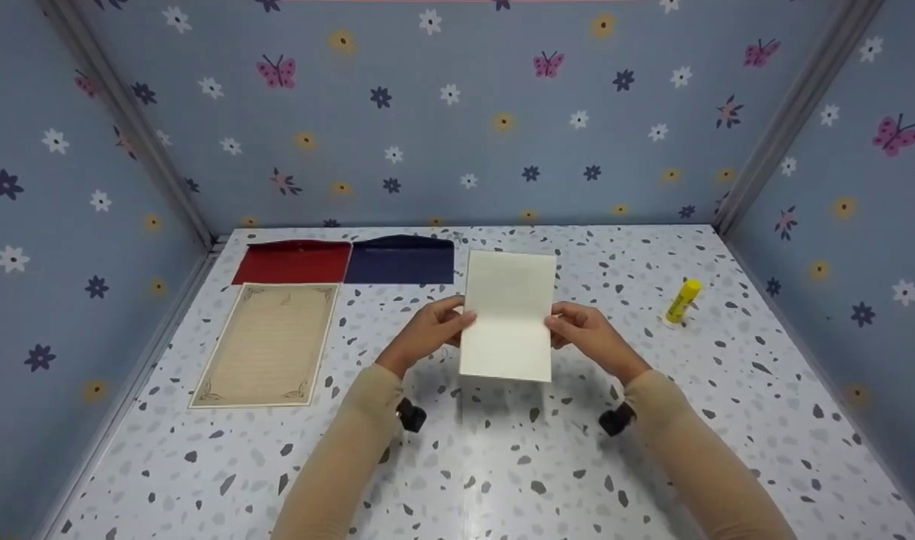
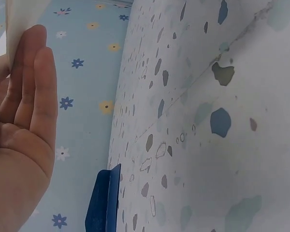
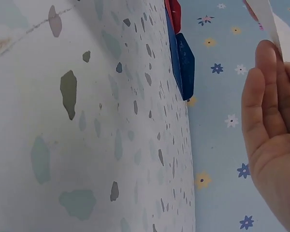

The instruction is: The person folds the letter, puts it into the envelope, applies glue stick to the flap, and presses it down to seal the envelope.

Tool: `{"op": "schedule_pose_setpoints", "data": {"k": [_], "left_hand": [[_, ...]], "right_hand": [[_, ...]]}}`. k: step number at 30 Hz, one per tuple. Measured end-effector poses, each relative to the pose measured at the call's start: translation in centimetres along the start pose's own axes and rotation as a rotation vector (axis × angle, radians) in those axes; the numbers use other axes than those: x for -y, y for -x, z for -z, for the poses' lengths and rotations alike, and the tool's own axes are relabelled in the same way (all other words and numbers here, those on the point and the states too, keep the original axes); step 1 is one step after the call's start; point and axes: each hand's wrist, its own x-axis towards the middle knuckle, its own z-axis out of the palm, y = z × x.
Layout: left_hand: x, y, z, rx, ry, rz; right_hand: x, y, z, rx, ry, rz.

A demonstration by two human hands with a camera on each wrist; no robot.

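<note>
A cream sheet of paper point(image 1: 508, 315), with a faint crease across its middle, is held up over the table between both hands. My left hand point(image 1: 433, 328) pinches its left edge between thumb and fingers. On the opposite edge, my right hand point(image 1: 589, 335) grips it the same way. In the left wrist view the paper point(image 2: 24, 21) shows at the top left, between the thumb and fingers of the left hand point(image 2: 26, 111). The right wrist view has the paper point(image 3: 282, 36) at the top right, pinched by the right hand point(image 3: 275, 121).
A red envelope point(image 1: 296, 264) and a dark blue envelope point(image 1: 401, 262) lie side by side at the back left, flaps raised. Below the red one lies a lined, ornate-bordered letter sheet point(image 1: 268, 345). A yellow glue stick point(image 1: 683, 301) stands at right on the speckled table point(image 1: 502, 480).
</note>
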Motion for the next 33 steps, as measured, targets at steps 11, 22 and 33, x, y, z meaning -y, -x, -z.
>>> {"op": "schedule_pose_setpoints", "data": {"k": [11, 22, 33], "left_hand": [[0.5, 0.6, 0.0, 0.053, 0.139, -0.003], [0.7, 0.8, -0.3, 0.074, 0.209, -0.01], [0.4, 0.7, -1.0, -0.016, -0.003, -0.008]], "right_hand": [[-1.2, 0.0, -0.1, 0.034, -0.148, 0.091], [-1.4, 0.2, -0.1, 0.054, -0.197, 0.144], [-0.5, 0.2, -0.2, 0.014, -0.062, 0.161]]}}
